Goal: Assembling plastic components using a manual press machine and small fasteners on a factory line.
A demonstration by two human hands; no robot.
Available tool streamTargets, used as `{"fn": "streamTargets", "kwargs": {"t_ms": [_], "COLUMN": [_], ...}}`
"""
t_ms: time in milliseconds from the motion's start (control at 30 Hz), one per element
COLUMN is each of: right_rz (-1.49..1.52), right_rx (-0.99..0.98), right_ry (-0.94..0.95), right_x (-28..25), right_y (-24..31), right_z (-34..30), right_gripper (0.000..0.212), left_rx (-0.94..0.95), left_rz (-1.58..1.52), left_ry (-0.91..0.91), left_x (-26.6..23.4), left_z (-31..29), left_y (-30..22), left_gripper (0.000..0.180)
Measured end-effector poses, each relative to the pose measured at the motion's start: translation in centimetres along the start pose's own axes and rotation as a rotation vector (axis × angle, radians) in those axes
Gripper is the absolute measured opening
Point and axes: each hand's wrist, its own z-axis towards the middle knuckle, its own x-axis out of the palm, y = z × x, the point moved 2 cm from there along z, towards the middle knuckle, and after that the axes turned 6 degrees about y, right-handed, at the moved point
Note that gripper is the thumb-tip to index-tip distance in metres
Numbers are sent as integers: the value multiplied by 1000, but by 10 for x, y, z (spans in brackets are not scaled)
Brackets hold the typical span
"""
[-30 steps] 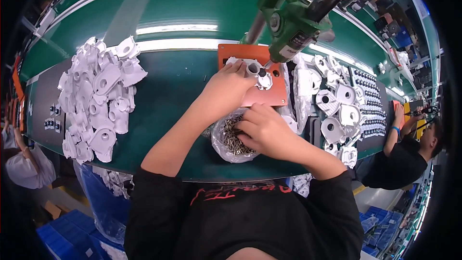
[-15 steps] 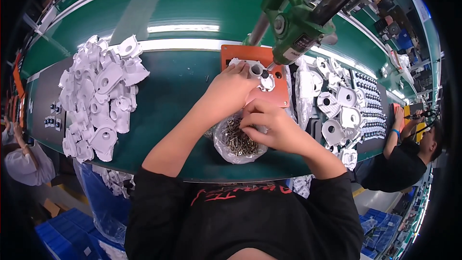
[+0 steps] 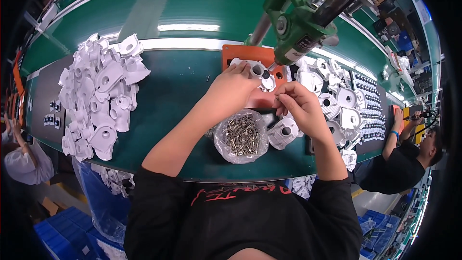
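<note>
My left hand (image 3: pixel 234 86) is closed on a white plastic housing (image 3: pixel 268 84), which sits on an orange fixture plate (image 3: pixel 262 100). A black round part (image 3: pixel 265 74) shows in the housing beside its open tube. Just right of the plate, my right hand (image 3: pixel 302 107) is raised with thumb and fingers pinched together; whatever is between the fingertips is too small to make out. Below the hands stands a clear plastic bag (image 3: pixel 263 150) full of metal screws (image 3: pixel 242 135). Another white housing (image 3: pixel 283 133) lies on the bench to its right. The green press (image 3: pixel 301 31) reaches down close to the held housing.
White housings (image 3: pixel 103 86) lie heaped at left, with more housings (image 3: pixel 342 110) at right. Rows of small black-and-white parts (image 3: pixel 370 106) stand farther right. A few similar parts (image 3: pixel 52 120) lie at far left. A co-worker (image 3: pixel 406 159) sits at right, another person (image 3: pixel 26 159) at left.
My right hand has left the bag of screws and moved up and right, beside the orange plate. The bag and the housing near it now show. My left hand stays on its housing.
</note>
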Motion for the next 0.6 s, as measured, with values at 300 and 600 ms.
{"fn": "streamTargets", "kwargs": {"t_ms": [300, 600], "right_rz": [-37, -445], "right_rx": [102, -88], "right_ry": [-107, -218], "right_x": [-22, -31], "right_y": [-25, -38], "right_z": [16, 49], "right_gripper": [11, 13], "left_rx": [-1, 1], "left_rz": [27, 24], "left_ry": [-29, -26], "left_x": [3, 2], "left_z": [-1, 0], "left_y": [2, 2], "left_gripper": [14, 13]}}
